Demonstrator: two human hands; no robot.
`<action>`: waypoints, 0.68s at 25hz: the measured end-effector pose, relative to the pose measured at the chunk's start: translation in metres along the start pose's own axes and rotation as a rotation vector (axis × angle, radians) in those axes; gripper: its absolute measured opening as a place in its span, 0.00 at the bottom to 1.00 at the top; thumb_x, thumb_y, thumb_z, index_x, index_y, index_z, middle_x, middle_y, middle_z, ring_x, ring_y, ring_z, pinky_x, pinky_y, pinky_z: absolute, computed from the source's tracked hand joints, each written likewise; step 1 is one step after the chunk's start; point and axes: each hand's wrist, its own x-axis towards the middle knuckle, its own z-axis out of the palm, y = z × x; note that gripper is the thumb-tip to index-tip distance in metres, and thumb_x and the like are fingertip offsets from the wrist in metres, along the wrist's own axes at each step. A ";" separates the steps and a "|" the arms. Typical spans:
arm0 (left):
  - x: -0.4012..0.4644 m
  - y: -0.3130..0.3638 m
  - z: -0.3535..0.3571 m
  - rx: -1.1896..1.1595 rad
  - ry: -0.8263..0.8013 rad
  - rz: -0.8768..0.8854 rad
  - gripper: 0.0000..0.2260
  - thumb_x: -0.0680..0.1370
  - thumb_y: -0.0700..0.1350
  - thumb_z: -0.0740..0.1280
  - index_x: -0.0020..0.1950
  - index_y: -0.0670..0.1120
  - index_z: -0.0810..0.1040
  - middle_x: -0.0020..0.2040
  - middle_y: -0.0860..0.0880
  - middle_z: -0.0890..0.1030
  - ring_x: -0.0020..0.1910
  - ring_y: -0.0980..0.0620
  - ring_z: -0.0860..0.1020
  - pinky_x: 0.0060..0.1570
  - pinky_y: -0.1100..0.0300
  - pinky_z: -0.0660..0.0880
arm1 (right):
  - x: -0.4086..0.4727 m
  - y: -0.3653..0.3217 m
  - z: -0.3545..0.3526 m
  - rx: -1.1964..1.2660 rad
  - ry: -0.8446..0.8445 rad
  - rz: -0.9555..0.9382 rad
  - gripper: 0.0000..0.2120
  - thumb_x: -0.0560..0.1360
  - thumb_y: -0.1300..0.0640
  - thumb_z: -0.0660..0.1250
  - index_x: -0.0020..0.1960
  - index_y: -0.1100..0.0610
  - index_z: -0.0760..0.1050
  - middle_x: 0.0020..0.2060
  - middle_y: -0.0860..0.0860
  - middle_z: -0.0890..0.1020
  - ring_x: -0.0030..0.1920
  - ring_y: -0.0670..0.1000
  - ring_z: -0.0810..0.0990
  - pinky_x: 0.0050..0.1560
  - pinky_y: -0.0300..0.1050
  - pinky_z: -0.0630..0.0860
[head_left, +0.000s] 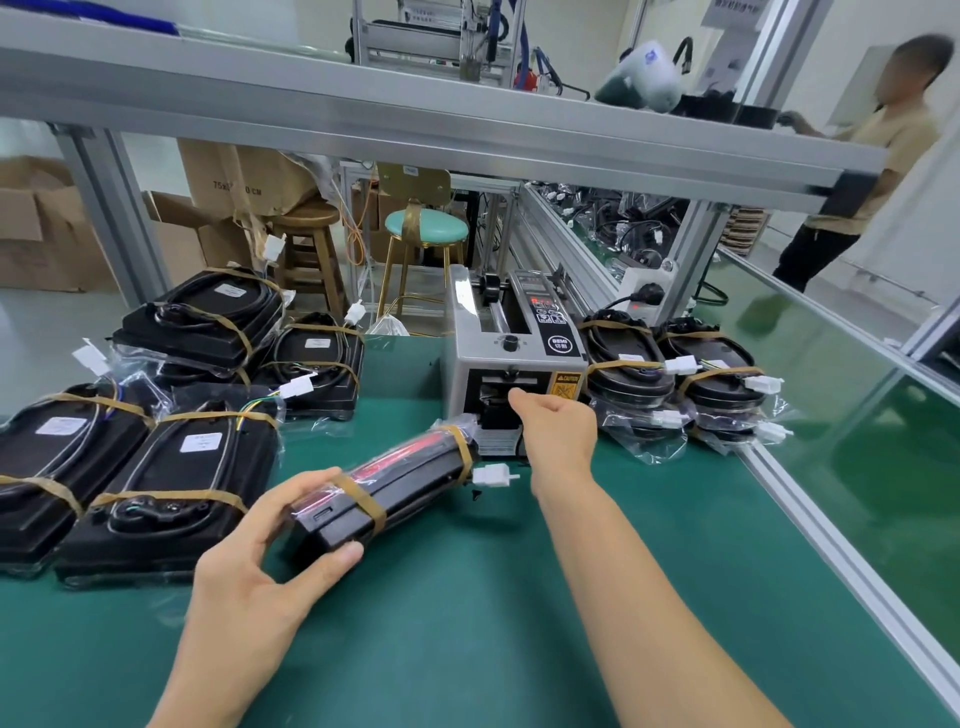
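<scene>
**Tape Sought at the Dispenser Mouth**

The bagged black unit (384, 488) was held just in front of the tape dispenser (514, 353), tilted, with its near end gripped between the thumb and curled fingers of the left hand (260, 561). The right hand (558, 431) was stretched to the dispenser's outlet. Its fingertips were hidden, so whether a strip was pinched could not be told. Supported at one end only, the unit could be dropped, or its white connector (493, 475) snagged on the dispenser. A fingertip could be nicked at the cutter.
</scene>
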 end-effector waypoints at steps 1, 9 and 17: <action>-0.001 0.001 0.000 0.008 -0.001 -0.002 0.28 0.63 0.44 0.80 0.61 0.56 0.77 0.57 0.57 0.81 0.57 0.59 0.79 0.58 0.72 0.69 | 0.003 0.000 0.003 0.027 0.017 0.022 0.08 0.72 0.54 0.74 0.36 0.49 0.78 0.39 0.45 0.82 0.48 0.50 0.79 0.51 0.45 0.73; -0.005 0.012 0.002 0.048 0.012 -0.029 0.27 0.62 0.46 0.78 0.59 0.59 0.77 0.56 0.59 0.81 0.56 0.61 0.79 0.57 0.74 0.69 | -0.006 -0.013 0.014 0.285 0.116 0.246 0.07 0.71 0.61 0.72 0.37 0.57 0.76 0.32 0.51 0.76 0.29 0.49 0.71 0.30 0.40 0.71; -0.014 0.038 0.029 0.107 0.137 -0.064 0.26 0.64 0.39 0.79 0.58 0.57 0.79 0.55 0.58 0.81 0.55 0.60 0.79 0.55 0.71 0.70 | -0.118 -0.003 -0.024 -0.031 -0.693 -0.250 0.01 0.66 0.50 0.75 0.36 0.47 0.84 0.68 0.34 0.68 0.69 0.31 0.61 0.67 0.40 0.61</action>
